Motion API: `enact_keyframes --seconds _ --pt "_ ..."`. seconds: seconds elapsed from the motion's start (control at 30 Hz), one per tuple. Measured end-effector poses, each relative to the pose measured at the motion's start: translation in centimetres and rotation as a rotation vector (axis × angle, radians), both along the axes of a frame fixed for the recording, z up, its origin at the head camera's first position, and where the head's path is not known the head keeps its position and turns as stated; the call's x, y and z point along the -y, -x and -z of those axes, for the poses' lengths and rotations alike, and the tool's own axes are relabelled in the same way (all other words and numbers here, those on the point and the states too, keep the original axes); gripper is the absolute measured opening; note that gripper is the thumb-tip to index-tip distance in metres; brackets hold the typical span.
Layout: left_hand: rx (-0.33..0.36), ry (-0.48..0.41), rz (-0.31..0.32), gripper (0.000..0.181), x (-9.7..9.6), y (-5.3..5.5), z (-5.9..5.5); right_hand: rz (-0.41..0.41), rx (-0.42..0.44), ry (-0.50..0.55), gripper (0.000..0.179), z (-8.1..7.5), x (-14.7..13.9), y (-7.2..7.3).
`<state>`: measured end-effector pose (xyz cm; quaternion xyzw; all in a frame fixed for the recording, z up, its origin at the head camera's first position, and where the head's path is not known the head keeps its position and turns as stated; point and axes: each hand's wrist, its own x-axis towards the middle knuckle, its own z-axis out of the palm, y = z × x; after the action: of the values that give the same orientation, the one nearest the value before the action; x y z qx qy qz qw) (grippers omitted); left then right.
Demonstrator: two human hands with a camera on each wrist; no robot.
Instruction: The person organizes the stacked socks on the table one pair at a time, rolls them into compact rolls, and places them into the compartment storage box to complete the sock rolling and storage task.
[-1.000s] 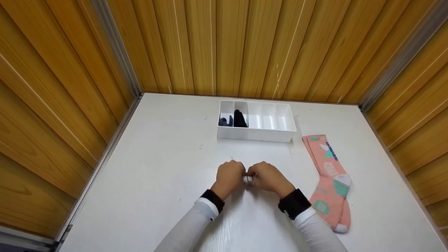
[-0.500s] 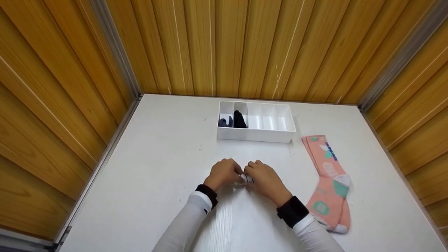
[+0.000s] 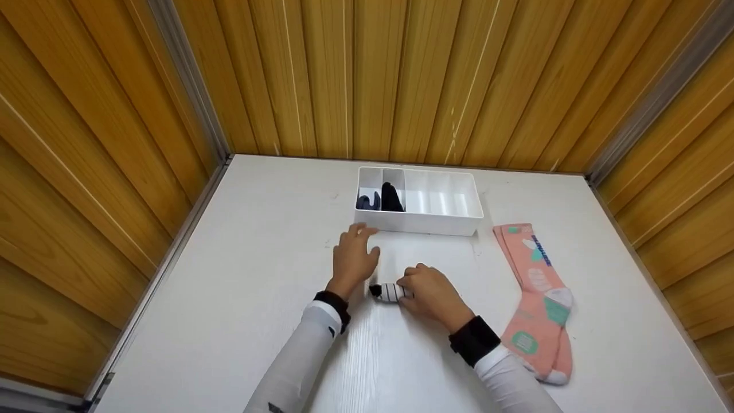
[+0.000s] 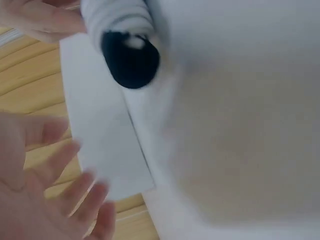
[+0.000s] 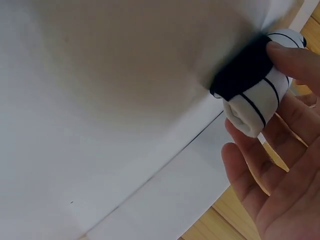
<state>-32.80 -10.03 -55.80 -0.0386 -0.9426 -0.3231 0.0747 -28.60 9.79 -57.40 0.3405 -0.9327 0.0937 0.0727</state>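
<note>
A white sock with thin black stripes and black parts (image 3: 390, 292) is rolled into a small bundle over the middle of the table. My right hand (image 3: 434, 293) pinches its right end between thumb and fingers. The right wrist view shows the roll (image 5: 257, 100) held by the thumb on one side and fingers on the other. Apart from the sock, my left hand (image 3: 351, 261) is to its upper left, just before the white box. Its fingers (image 4: 60, 160) are spread, loosely bent and hold nothing in the left wrist view.
A white divided box (image 3: 418, 222) stands at the back; a dark blue folded item (image 3: 368, 202) and a black one (image 3: 391, 199) are in its left compartments. Pink patterned socks (image 3: 533, 304) lie flat at the right. Wood-patterned walls (image 3: 378, 80) enclose the table.
My left hand has let go of the striped sock and moved up and left, its fingers opening. The right hand still holds the roll, now more exposed.
</note>
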Motion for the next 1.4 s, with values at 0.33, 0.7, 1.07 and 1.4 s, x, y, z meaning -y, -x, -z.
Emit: enact_keyframes --seconds 0.33,0.7,1.07,1.4 --pt "-0.034 0.088 -0.079 0.066 0.8 4.8 0.0 0.057 0.027 0.012 0.013 -0.3 0.3 -0.5" --pt "-0.054 -0.180 -0.166 0.030 2.4 7.8 1.4 0.051 0.039 0.014 0.017 0.2 1.0 -0.9" --pt "0.002 -0.158 -0.162 0.027 1.9 8.6 0.5 0.083 -0.023 -0.060 0.021 -0.1 0.5 -0.5" --pt "0.031 -0.152 -0.158 0.027 1.9 8.6 0.1 0.117 0.028 0.028 0.021 -0.2 -0.7 0.0"
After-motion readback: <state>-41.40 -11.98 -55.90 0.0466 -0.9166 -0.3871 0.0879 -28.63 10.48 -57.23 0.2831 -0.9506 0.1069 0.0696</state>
